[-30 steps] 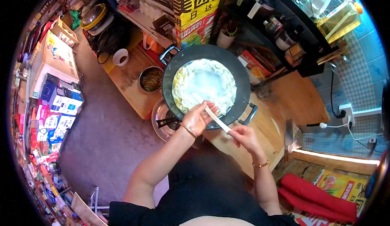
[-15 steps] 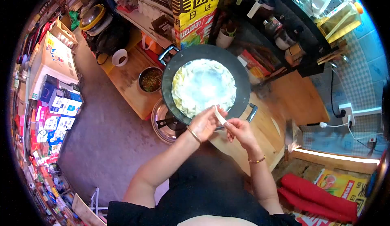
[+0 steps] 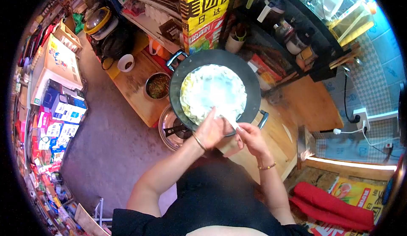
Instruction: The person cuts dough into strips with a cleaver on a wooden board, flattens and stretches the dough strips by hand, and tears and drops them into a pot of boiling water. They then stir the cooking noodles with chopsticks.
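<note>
A dark wok (image 3: 177,108) with two handles holds pale, wavy pieces (image 3: 193,108) around whitish, steaming liquid. My left hand (image 3: 212,132) is over the wok's near rim, fingers spread, with a white strip (image 3: 232,123) against its finger side. My right hand (image 3: 251,137) pinches the near end of that strip, just right of my left hand. The strip's far end is blurred against the bright wok contents.
A bowl of chopped seasoning (image 3: 157,86) and a white cup (image 3: 126,63) sit on the board at left. Beside the wok lies a metal lid (image 3: 163,127). Bottles stand on the black rack (image 3: 330,45). A red cloth (image 3: 330,206) lies lower right.
The strip was stretched between my hands a second ago; less of it shows now. My right hand has moved up and left, closer to my left hand, whose fingers have spread.
</note>
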`<state>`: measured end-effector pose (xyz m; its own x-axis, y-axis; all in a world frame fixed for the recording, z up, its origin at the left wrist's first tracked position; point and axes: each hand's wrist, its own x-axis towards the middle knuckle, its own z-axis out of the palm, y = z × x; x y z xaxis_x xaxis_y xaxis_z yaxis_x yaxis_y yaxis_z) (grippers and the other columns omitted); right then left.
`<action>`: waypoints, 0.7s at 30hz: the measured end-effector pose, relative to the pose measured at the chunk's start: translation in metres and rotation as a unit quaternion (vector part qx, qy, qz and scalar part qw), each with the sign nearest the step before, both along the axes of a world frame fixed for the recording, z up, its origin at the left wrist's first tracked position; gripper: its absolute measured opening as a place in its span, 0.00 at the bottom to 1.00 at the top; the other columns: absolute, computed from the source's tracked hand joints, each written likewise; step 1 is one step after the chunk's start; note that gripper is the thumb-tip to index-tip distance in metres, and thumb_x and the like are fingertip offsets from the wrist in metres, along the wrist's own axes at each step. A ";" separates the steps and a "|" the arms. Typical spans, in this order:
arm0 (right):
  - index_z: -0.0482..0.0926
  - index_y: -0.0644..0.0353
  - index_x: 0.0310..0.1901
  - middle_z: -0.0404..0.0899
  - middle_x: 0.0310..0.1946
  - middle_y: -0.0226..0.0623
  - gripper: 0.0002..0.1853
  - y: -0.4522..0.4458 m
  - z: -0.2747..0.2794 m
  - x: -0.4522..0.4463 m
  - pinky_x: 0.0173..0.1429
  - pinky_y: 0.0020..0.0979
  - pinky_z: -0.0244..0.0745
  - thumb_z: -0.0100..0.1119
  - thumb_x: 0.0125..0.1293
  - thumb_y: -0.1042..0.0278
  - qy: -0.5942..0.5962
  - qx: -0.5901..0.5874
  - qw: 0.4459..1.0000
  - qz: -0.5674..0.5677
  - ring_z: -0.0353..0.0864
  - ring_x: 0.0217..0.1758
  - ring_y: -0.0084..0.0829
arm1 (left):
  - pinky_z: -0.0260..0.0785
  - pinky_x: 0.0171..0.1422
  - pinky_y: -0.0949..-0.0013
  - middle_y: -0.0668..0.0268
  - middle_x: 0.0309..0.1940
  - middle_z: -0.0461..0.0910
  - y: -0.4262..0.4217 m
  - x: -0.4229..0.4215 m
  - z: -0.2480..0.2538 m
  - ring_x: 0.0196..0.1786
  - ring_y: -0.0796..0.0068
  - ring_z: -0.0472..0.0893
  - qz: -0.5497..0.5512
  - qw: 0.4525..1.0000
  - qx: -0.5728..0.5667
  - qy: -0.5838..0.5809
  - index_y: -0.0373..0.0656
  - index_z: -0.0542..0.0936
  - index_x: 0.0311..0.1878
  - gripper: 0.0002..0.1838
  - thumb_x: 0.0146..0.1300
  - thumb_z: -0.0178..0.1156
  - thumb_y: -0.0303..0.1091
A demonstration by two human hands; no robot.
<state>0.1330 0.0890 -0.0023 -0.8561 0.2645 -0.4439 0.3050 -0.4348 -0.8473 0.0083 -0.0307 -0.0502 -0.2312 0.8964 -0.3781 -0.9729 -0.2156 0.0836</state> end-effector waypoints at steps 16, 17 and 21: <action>0.76 0.64 0.38 0.75 0.19 0.30 0.09 0.021 -0.014 0.030 0.19 0.16 0.64 0.52 0.63 0.66 -0.044 0.054 0.996 0.052 0.72 0.17 0.17 | 0.67 0.57 0.60 0.54 0.45 0.74 0.001 -0.052 0.017 0.50 0.61 0.74 0.050 0.983 -0.139 0.105 0.31 0.68 0.47 0.22 0.67 0.40 0.45; 0.76 0.64 0.38 0.75 0.19 0.30 0.09 0.021 -0.015 0.028 0.19 0.16 0.64 0.52 0.63 0.66 -0.043 0.054 0.996 0.051 0.72 0.17 0.17 | 0.67 0.57 0.60 0.54 0.45 0.74 0.002 -0.052 0.013 0.50 0.61 0.74 0.049 0.983 -0.139 0.106 0.31 0.68 0.47 0.22 0.67 0.40 0.45; 0.73 0.65 0.46 0.77 0.26 0.29 0.13 0.004 -0.010 0.000 0.25 0.18 0.68 0.47 0.65 0.67 0.018 -0.026 0.999 -0.012 0.72 0.20 0.18 | 0.70 0.47 0.63 0.56 0.45 0.74 0.003 -0.018 -0.005 0.45 0.65 0.76 -0.167 0.986 0.012 -0.024 0.36 0.68 0.50 0.30 0.62 0.42 0.57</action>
